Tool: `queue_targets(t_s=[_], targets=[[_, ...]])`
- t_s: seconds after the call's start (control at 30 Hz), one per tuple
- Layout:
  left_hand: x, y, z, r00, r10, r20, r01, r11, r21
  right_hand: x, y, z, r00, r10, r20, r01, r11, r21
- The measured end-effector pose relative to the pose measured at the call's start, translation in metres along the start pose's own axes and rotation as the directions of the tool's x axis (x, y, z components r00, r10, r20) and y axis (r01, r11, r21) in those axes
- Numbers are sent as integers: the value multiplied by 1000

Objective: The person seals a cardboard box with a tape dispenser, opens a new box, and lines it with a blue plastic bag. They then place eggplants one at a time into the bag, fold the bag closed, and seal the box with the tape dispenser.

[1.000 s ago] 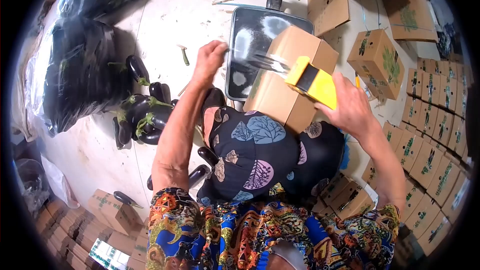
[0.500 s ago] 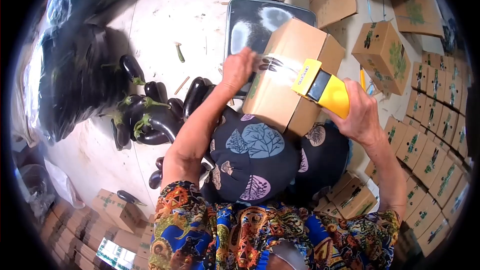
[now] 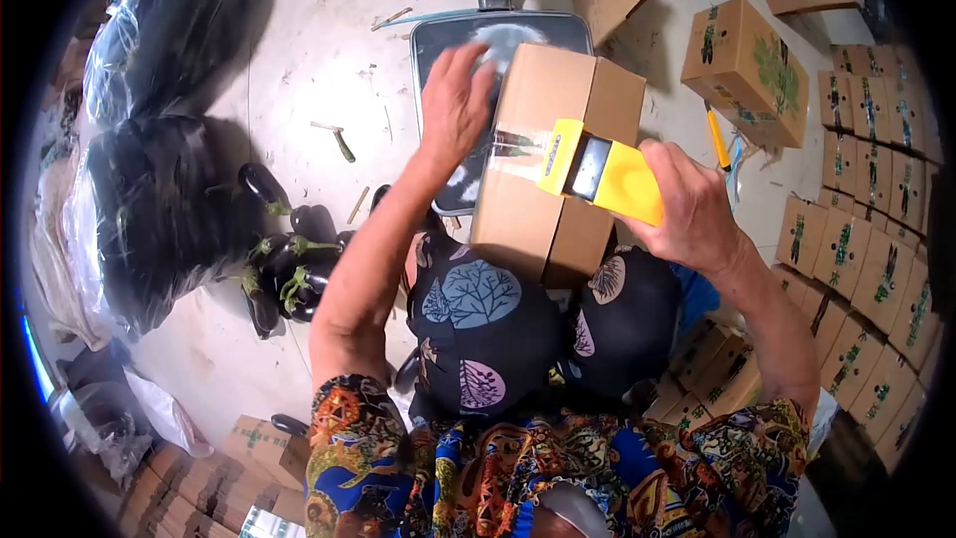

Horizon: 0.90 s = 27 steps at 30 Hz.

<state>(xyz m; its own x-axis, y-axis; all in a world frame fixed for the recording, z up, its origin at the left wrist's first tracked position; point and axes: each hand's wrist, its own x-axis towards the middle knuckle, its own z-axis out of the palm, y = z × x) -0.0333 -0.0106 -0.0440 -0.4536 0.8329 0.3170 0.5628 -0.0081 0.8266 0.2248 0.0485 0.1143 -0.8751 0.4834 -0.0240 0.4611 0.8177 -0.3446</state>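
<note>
A brown cardboard box [image 3: 533, 85] stands in front of my knees, overlapping the edge of a dark flat platform [image 3: 430, 65] on the floor. My right hand [image 3: 692, 201] grips a yellow tape dispenser [image 3: 629, 184], whose head presses on the top of the box. Clear tape [image 3: 512, 144] lies across the box top from the dispenser to the left edge. My left hand [image 3: 460, 105] is raised beside the box's left side, fingers stretched out and holding nothing. What lies under the box is hidden.
Loose eggplants [image 3: 294, 259] lie on the floor at left, beside plastic bags filled with dark eggplants [image 3: 149, 224]. At right stand a printed carton [image 3: 742, 70], a yellow-handled knife-like tool [image 3: 717, 137] and stacked cartons [image 3: 846, 254]. More cartons [image 3: 264, 448] sit lower left.
My left hand has let go of the tape end and moved up, its fingers spreading. The dispenser remains on the box in my right hand. The whole view has shifted a little.
</note>
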Motion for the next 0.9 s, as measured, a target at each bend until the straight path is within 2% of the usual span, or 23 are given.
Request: queue_targets(t_s=[0.03,0.1,0.13,0.17,0.23,0.3,0.43,0.47,0.57,0.63,0.7,0.83,0.9], targets=[[18,17,-2,989,144,16,-144,989,31,1,-1,0,1000,4,-1,-4,1000,6],[42,50,5,924,343,170,-359,931,68,1,-2,0,1000,-3,-9,3,1000,-6],[43,60,14,856,456,242,-504,840,200,0,-1,-1,1000,-4,-11,4,1000,-13],[47,64,21,800,457,389,-557,808,195,-1,0,0,1000,1,-15,-1,1000,-12],[52,74,23,805,288,519,-469,844,260,-1,2,2,1000,9,-15,-9,1000,-4],[54,57,37,811,392,434,-532,803,269,1,-3,2,1000,3,-2,-3,1000,-6],[53,53,40,787,439,434,-598,718,357,7,-7,-6,994,23,110,-15,997,-70],[53,53,40,787,442,430,-602,704,377,7,-7,-8,995,7,96,-1,998,-61],[51,53,42,807,439,396,-581,710,398,7,-6,-10,997,-27,68,29,999,-34],[52,52,41,791,437,428,-601,686,411,4,1,-9,997,-46,65,49,998,-40],[53,53,37,773,454,444,-622,681,387,-6,11,-2,998,-25,55,26,999,-18],[54,57,34,781,383,494,-588,717,373,-27,30,4,1000,3,30,-3,1000,10],[54,56,35,794,415,444,-578,743,338,-40,43,9,999,21,31,-21,1000,0]])
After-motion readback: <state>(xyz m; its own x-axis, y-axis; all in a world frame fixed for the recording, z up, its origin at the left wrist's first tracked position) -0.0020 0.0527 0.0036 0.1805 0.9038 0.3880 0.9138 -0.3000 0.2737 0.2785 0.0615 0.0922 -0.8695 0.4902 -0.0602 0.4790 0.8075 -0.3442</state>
